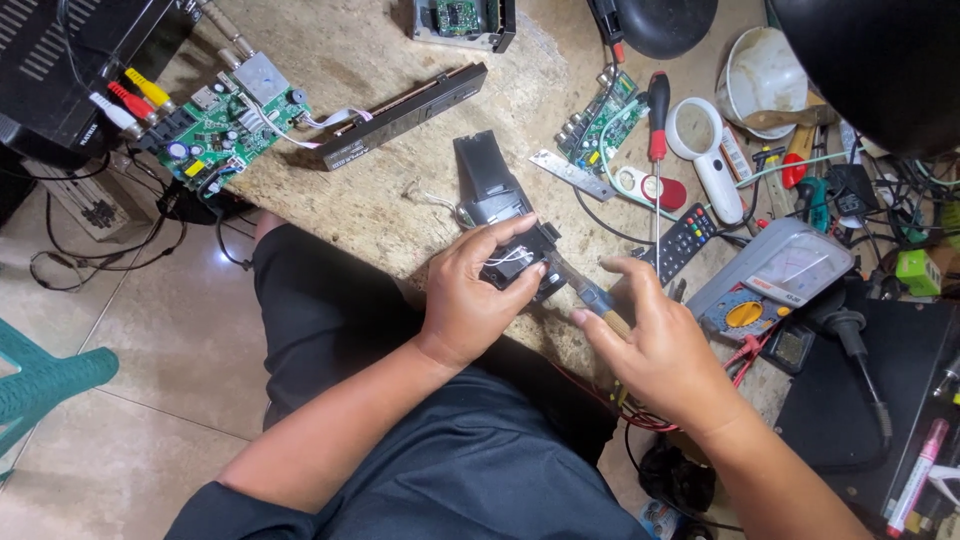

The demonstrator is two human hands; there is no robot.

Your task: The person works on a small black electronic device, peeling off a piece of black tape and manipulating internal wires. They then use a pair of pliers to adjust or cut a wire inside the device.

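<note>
My left hand (478, 290) grips a small black boxy part (522, 262) with thin white wires across it, at the near edge of the stone worktop (400, 200). A grey and black piece (485, 180) lies just beyond it. My right hand (655, 340) holds a tool with a wooden handle and flat metal blade (590, 298); the blade tip touches the black part. Both hands sit close together over the bench edge.
A green circuit board (225, 120) with coloured plugs lies at far left beside a long black panel (400, 115). Another board (600, 120), a red-handled screwdriver (657, 115), a magnifier (705, 150), a remote (685, 240) and a grey meter (775, 275) crowd the right.
</note>
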